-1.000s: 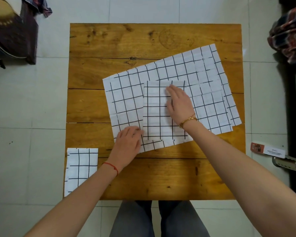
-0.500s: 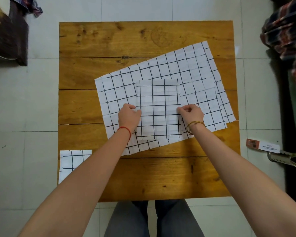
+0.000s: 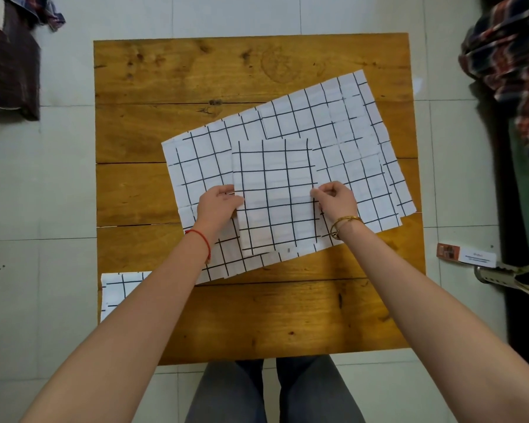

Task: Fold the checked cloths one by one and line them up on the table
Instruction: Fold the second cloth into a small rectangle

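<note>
At the bottom of the frame the person's knees [image 3: 272, 392] show below the near edge of the wooden table [image 3: 257, 315]. In the lower left, a finished folded cloth [image 3: 119, 288] lies on the table's near-left corner, partly hidden by the left forearm.

In the middle of the frame, the left hand [image 3: 219, 204] pinches the left edge of the cloth being folded [image 3: 274, 193], and the right hand [image 3: 336, 198] pinches its right edge, fingers curled onto the fabric. This cloth is a tall rectangle lying on top of the stack of unfolded cloths [image 3: 348, 141], which spreads at a slant toward the upper right.

The step in hand looks like either 1 more fold or lifting the piece off the stack. To do it well, both pinches should take all layers of the top cloth only, so no sheet beneath is dragged along; edges should be kept matched along the printed grid lines, and the piece carried level to land beside the finished one, edges parallel.

Against the picture 1 second ago, both hands have gone from lying flat on the cloth to gripping its 2 sides at mid-height. Half a second ago they were already there. The finished cloth sits in the same corner.

Beyond the table, plaid fabric [image 3: 507, 50] hangs at the upper right.
</note>
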A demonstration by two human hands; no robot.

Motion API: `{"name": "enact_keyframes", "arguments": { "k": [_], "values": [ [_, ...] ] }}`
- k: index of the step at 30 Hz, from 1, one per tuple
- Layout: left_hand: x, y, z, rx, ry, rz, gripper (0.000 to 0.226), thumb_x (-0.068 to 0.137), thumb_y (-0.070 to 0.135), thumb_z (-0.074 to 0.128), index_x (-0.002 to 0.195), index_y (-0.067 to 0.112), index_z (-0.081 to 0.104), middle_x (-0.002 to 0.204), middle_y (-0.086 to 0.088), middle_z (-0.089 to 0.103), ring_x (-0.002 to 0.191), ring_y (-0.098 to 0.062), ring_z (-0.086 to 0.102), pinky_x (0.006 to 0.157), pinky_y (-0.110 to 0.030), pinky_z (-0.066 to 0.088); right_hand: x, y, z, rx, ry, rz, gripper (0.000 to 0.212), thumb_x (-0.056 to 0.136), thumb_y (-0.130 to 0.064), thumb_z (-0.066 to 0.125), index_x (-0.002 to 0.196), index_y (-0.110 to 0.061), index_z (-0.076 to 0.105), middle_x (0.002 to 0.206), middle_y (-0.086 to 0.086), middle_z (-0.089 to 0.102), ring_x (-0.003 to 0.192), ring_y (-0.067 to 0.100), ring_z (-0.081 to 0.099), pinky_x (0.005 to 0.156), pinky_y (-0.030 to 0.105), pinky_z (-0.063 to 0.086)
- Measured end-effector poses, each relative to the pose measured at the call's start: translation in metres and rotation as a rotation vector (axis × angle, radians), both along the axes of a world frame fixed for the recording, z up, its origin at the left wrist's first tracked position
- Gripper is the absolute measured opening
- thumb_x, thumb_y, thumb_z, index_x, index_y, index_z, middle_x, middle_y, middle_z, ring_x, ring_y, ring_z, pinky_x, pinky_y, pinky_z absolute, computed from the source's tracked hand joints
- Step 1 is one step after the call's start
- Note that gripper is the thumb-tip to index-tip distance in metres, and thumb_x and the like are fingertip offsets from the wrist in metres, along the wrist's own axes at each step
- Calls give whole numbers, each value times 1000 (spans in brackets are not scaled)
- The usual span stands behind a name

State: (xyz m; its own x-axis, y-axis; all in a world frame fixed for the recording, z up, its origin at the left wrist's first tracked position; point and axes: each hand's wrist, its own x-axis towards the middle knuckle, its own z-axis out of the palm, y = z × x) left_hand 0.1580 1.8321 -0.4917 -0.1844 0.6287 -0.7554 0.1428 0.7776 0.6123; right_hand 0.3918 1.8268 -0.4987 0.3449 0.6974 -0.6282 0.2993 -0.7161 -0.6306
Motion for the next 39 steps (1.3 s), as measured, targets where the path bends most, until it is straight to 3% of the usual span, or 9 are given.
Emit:
{"name": "enact_keyframes", "arguments": {
  "k": [6, 10, 16, 21, 23, 26, 28, 33, 39],
  "values": [
    [-6, 1, 1, -42, -81, 6, 25, 91, 10, 59, 116, 14, 61, 96, -5, 63, 98, -20, 58, 97, -38, 50, -2, 6, 1, -130, 152, -65, 23, 83, -22, 65, 101, -7, 62, 66, 2, 58, 56, 13, 53, 60, 25, 45],
    [-3, 1, 5, -63, -178, 71, 48, 94, 9, 53, 141, 12, 43, 83, 2, 58, 77, -10, 56, 74, -24, 50, -4, 10, 6, -142, 151, 4, 14, 85, -25, 62, 90, -12, 62, 65, 2, 56, 56, 14, 53, 57, 24, 45],
    [-5, 4, 7, -93, -295, 128, 52, 92, 7, 54, 141, 14, 41, 92, -2, 58, 82, -14, 53, 73, -26, 50, -9, 14, 11, -217, 204, 6, 18, 86, -25, 60, 80, -9, 55, 61, 4, 49, 53, 18, 50, 53, 26, 43],
    [-7, 5, 14, -95, -367, 126, 54, 91, 5, 52, 143, 13, 38, 68, 4, 37, 59, -8, 34, 53, -19, 43, -14, 13, 14, -268, 255, -13, 28, 84, -31, 63, 71, -7, 55, 54, 5, 49, 45, 19, 48, 51, 27, 41],
    [-9, 5, 18, -86, -423, 120, 55, 88, 8, 54, 141, 7, 40, 72, 2, 40, 58, -8, 35, 55, -22, 40, -17, 11, 15, -301, 290, 15, 31, 82, -37, 63, 73, -7, 58, 52, 5, 49, 43, 19, 46, 48, 27, 39],
    [-8, 4, 25, -67, -513, 140, 14, 86, 10, 54, 97, 18, 54, 79, 1, 47, 60, -9, 42, 58, -24, 38, -22, 6, 18, -333, 361, 23, 31, 82, -40, 64, 73, -11, 54, 45, -2, 42, 40, 17, 42, 45, 27, 34],
    [-5, 2, 27, -55, -578, 156, 12, 89, 8, 49, 87, 19, 53, 79, 2, 59, 66, -10, 53, 64, -27, 45, -26, 4, 21, -339, 418, 6, 31, 84, -38, 63, 71, -14, 49, 46, -3, 37, 37, 15, 42, 45, 27, 33],
    [-3, -1, 37, -34, -681, 194, 22, 95, 7, 40, 112, 8, 54, 102, -10, 66, 85, -22, 64, 73, -33, 57, -31, -1, 25, -331, 574, -117, 29, 81, -39, 65, 86, -15, 50, 61, -1, 33, 51, 14, 38, 52, 27, 43],
    [-14, -5, 34, -7, -449, 151, 22, 93, 13, 57, 114, 6, 56, 118, -14, 64, 110, -29, 62, 95, -40, 52, -19, -8, 30, -215, 644, -236, 15, 84, -29, 65, 80, -16, 59, 66, -3, 54, 53, 10, 50, 47, 20, 39]
  ]
}}
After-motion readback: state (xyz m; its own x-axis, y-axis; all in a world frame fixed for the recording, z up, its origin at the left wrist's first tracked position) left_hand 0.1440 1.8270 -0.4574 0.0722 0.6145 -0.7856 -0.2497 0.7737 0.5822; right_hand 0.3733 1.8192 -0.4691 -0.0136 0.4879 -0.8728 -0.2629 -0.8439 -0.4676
